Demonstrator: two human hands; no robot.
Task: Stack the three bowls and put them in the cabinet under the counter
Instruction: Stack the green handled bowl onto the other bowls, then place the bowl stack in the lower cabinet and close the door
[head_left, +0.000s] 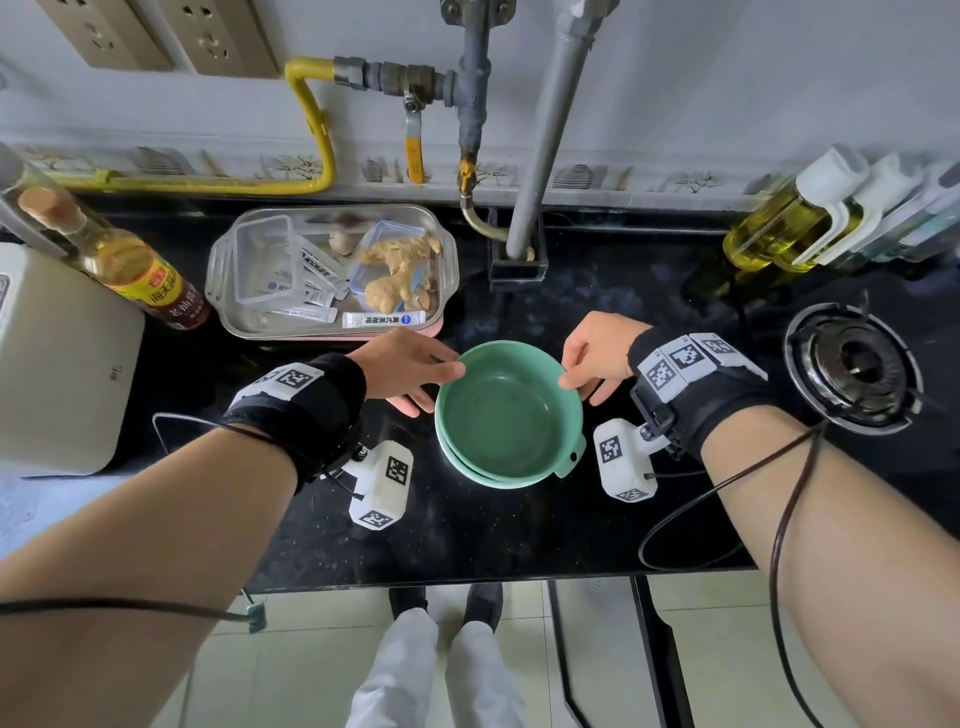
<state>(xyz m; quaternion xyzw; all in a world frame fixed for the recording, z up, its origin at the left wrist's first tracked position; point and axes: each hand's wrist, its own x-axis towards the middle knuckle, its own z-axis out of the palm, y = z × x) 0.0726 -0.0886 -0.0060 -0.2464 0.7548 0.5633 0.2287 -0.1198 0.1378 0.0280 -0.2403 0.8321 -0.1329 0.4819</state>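
Observation:
A stack of green bowls (506, 415) sits on the black counter (467, 535), nested one inside another, with a small tab handle at the lower right. How many bowls are in the stack I cannot tell for sure; at least two rims show. My left hand (410, 371) touches the stack's left rim, thumb on top and fingers beneath. On the opposite rim my right hand (597, 358) pinches the edge with thumb and fingers. The stack rests on the counter. Both wrists wear black bands with tag markers.
A glass tray (234, 306) of ginger and sachets lies behind the bowls. A soy sauce bottle (135, 270) and a beige appliance (57, 364) stand at the left. A gas burner (854, 366) and oil bottles (789, 228) are at the right. A dark open cabinet door (654, 649) hangs below the counter edge.

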